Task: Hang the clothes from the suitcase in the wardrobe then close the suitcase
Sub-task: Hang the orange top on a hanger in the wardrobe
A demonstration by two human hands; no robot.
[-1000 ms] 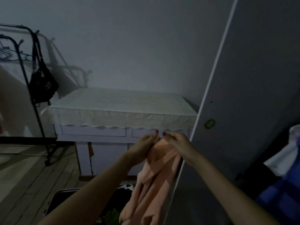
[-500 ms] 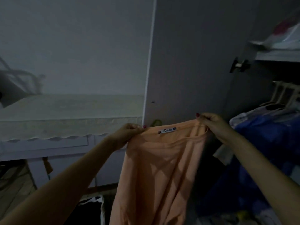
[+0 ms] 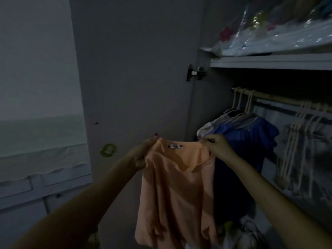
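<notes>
Holding: my left hand [image 3: 142, 155] and right hand [image 3: 214, 145] each pinch the peach top [image 3: 172, 186] at its neckline.
Risk: no hanger in it; one grip slipping drops it.
Rail [image 3: 280, 100]: crowded, could snag.

Bare forearms, red-painted nails

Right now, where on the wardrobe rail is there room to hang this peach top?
The rail shows bare between the hangers carrying the blue garment and the bunch of empty hangers further right. Its left end is crowded, and the shelf above is packed with bags.
</notes>
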